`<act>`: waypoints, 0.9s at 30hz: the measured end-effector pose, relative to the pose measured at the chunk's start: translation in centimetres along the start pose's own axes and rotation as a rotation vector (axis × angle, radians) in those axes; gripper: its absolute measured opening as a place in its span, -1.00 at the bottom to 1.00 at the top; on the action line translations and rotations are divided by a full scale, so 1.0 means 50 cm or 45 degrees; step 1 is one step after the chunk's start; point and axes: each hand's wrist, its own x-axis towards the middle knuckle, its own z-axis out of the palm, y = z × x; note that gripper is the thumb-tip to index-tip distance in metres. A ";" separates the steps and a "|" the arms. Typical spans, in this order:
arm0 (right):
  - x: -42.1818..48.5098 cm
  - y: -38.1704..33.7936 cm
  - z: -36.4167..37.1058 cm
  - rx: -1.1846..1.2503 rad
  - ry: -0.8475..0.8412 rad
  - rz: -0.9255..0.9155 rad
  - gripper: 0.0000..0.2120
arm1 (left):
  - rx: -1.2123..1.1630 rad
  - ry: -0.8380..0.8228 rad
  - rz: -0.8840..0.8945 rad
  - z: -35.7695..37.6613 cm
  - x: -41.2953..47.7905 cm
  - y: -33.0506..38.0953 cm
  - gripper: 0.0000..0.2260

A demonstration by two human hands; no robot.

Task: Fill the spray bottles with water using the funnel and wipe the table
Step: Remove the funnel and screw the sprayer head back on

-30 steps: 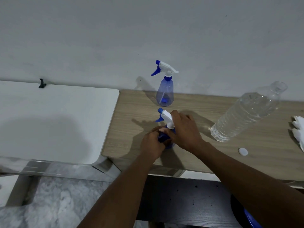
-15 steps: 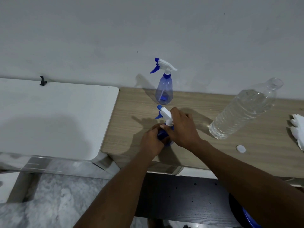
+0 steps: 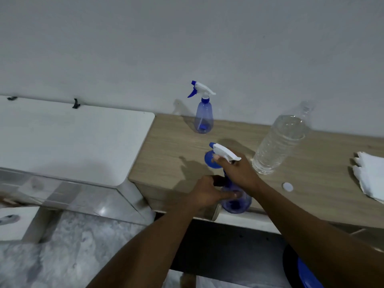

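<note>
A blue see-through spray bottle (image 3: 235, 201) stands at the front edge of the wooden table (image 3: 176, 146). My left hand (image 3: 209, 193) grips its body from the left. My right hand (image 3: 239, 172) grips its white and blue spray head (image 3: 225, 152) above the neck; whether the head is off the bottle I cannot tell. Just behind my right hand a blue funnel (image 3: 209, 161) lies on the table, partly hidden. A second spray bottle (image 3: 203, 117) stands capped by the wall. A clear open water bottle (image 3: 280, 142) stands to the right.
The water bottle's white cap (image 3: 287, 186) lies on the table near my right forearm. A white cloth (image 3: 371, 179) lies at the right edge. A white table (image 3: 68, 142) adjoins on the left. A blue round object (image 3: 305, 275) sits below the table.
The bottle and both hands have moved toward the table's front edge. The spray head now sits higher above the body, and the blue funnel has come into view behind it.
</note>
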 end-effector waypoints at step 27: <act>0.081 0.003 0.044 -0.463 -0.318 0.226 -0.86 | 0.504 0.532 -0.292 -0.297 -0.005 -0.102 -0.43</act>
